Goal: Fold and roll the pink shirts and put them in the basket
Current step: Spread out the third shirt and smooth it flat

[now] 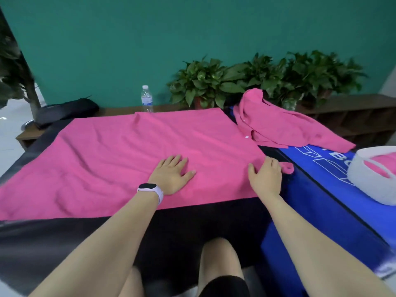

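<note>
A pink shirt (120, 155) lies spread flat across the black table. My left hand (172, 174), with a watch on its wrist, rests palm down on the shirt near its front right part, fingers straight. My right hand (266, 175) lies flat on the shirt's right edge, beside a small pink fold that sticks out. A second pink shirt (278, 125) sits crumpled at the back right. The white basket (362, 181) stands at the right edge with a rolled pink shirt (383, 165) inside.
A blue mat (317, 206) covers the table's right side under the basket. A water bottle (147, 99) stands behind the shirt. Potted plants (257, 80) line the teal wall. A dark bag (64, 111) lies at the back left. My knees show below the table edge.
</note>
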